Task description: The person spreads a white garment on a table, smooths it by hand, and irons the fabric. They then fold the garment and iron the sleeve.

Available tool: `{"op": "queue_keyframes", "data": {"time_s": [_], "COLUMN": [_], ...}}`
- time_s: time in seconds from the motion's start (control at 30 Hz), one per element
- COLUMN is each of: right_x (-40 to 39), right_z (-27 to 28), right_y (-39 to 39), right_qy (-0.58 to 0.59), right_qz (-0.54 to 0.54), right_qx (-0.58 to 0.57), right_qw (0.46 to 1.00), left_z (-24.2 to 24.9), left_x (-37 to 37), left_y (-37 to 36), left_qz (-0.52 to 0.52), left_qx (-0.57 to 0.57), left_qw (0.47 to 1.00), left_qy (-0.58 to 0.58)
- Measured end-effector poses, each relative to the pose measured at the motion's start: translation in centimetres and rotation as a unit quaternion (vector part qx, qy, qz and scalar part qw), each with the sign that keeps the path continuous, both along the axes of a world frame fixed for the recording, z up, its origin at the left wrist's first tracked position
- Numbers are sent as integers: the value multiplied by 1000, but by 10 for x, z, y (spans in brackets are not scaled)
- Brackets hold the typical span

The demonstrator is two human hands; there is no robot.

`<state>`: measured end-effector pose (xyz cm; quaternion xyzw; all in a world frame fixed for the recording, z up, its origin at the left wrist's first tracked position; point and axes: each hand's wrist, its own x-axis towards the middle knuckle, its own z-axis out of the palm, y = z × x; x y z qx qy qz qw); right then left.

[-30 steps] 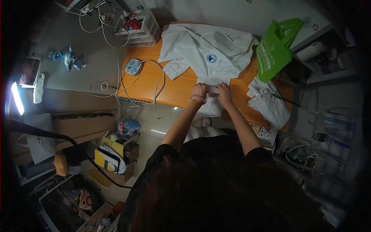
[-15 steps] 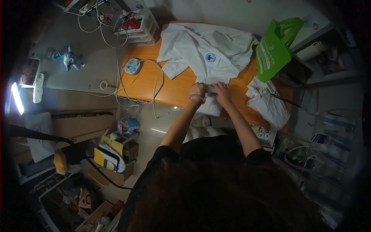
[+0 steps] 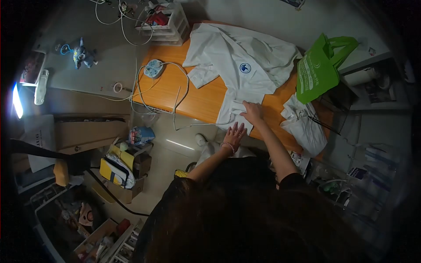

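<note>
A white shirt with a round blue emblem lies spread on the orange-brown table. Part of it reaches the table's front edge. My left hand, with a beaded bracelet at the wrist, rests at the lower end of this cloth, its fingers spread. Farther up, my right hand touches the same part of the shirt; its fingers are bent at the cloth, and whether they pinch it is hard to make out.
A white power strip with a looping cable is at the table's left. Behind it stands a white drawer unit. At the right are a green bag and a bundled white cloth.
My hands have moved apart: the left came down toward the table's front edge and spread its fingers, the right stayed higher on the shirt. The view has shifted slightly.
</note>
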<state>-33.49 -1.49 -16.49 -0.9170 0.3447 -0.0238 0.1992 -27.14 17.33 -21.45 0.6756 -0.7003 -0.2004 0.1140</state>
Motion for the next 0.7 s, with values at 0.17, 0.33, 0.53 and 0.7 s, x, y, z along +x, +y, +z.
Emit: {"op": "queue_keyframes", "data": {"time_s": [0.17,0.33,0.53,0.7], "right_x": [10,15,5,-3], "right_z": [-3,0,-17,0], "right_y": [-33,-57,-43,-18], "right_qy": [3,21,-18,34], "right_qz": [-2,3,-1,1], "right_qx": [-16,-45,-43,-12], "right_qw": [1000,999,999,999], "left_z": [9,11,27,12], "left_x": [1,3,7,6], "left_y": [0,-5,-10,-2], "left_qz": [-13,-35,-35,-16], "left_qx": [78,120,159,8], "left_qw": [997,990,986,998], "left_qy": [-16,-61,-44,-60]}}
